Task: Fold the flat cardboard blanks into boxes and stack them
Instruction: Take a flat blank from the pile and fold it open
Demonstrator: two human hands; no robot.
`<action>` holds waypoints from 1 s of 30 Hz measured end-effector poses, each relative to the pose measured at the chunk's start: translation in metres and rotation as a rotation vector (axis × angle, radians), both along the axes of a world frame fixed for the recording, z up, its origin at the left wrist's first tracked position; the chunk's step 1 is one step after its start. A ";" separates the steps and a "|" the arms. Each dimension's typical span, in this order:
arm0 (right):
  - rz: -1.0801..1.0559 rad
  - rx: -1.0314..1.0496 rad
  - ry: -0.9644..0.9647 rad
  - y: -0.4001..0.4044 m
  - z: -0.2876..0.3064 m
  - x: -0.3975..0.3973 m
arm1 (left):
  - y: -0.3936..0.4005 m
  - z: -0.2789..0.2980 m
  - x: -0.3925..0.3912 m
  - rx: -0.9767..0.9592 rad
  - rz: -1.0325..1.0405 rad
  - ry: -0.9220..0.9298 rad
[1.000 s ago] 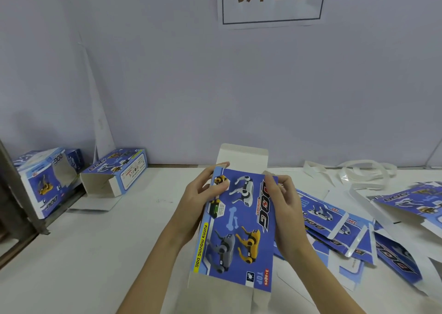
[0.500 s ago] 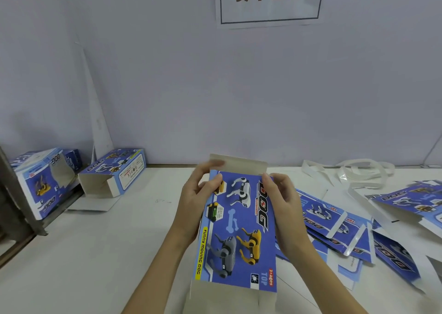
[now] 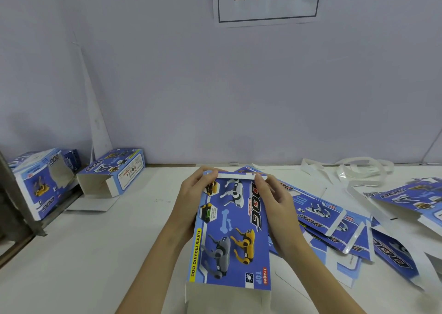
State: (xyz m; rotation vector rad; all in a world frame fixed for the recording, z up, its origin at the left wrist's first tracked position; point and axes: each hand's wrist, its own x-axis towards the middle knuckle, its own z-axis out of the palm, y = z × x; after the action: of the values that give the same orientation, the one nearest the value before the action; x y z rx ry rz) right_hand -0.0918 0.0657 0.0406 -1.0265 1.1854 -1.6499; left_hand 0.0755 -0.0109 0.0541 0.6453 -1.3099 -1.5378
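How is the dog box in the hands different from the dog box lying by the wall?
The box in the hands is held up off the table by the left hand and right hand; the box by the wall lies on the table, untouched. The held one shows its big picture face; the other shows its open white end. Both are blue with dog pictures.

Left hand: gripping the box at its far-left edge (thumb on top).
Right hand: pinching its far flap.
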 end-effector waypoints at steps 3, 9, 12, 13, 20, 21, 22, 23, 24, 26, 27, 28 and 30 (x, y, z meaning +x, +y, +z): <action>-0.010 0.009 0.001 0.001 0.000 0.004 | 0.002 0.006 0.005 0.078 -0.011 -0.035; 0.003 0.129 -0.215 0.002 0.004 0.014 | 0.004 0.009 0.003 0.120 0.035 -0.076; -0.022 0.122 -0.220 0.001 0.008 0.018 | 0.006 0.010 0.000 0.116 0.097 -0.073; -0.024 0.116 -0.222 0.001 0.010 0.017 | 0.006 0.009 0.000 0.112 0.100 -0.065; -0.038 0.002 -0.161 0.007 0.027 0.014 | 0.011 0.015 0.001 -0.064 0.098 0.020; -0.036 -0.031 -0.156 0.009 0.030 0.016 | 0.012 0.017 0.002 -0.096 0.099 0.037; -0.031 -0.068 -0.155 0.011 0.032 0.017 | 0.014 0.020 0.003 -0.131 0.098 0.056; -0.021 -0.109 -0.154 0.014 0.036 0.018 | 0.016 0.024 0.004 -0.168 0.096 0.077; -0.008 -0.152 -0.151 0.015 0.039 0.019 | 0.019 0.027 0.005 -0.203 0.094 0.100; 0.011 -0.226 -0.121 0.019 0.045 0.020 | 0.025 0.034 0.007 -0.266 0.083 0.137; 0.013 -0.250 -0.098 0.021 0.047 0.020 | 0.028 0.037 0.008 -0.293 0.080 0.145; 0.013 -0.272 -0.075 0.023 0.050 0.019 | 0.031 0.039 0.008 -0.322 0.080 0.152; 0.019 -0.309 -0.031 0.025 0.056 0.015 | 0.036 0.042 0.007 -0.399 0.096 0.161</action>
State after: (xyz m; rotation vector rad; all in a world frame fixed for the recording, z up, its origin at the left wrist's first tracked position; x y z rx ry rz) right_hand -0.0764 0.0905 0.0963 -1.1919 0.9147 -1.8646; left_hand 0.0829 0.0251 0.0957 0.3191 -1.3883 -1.1782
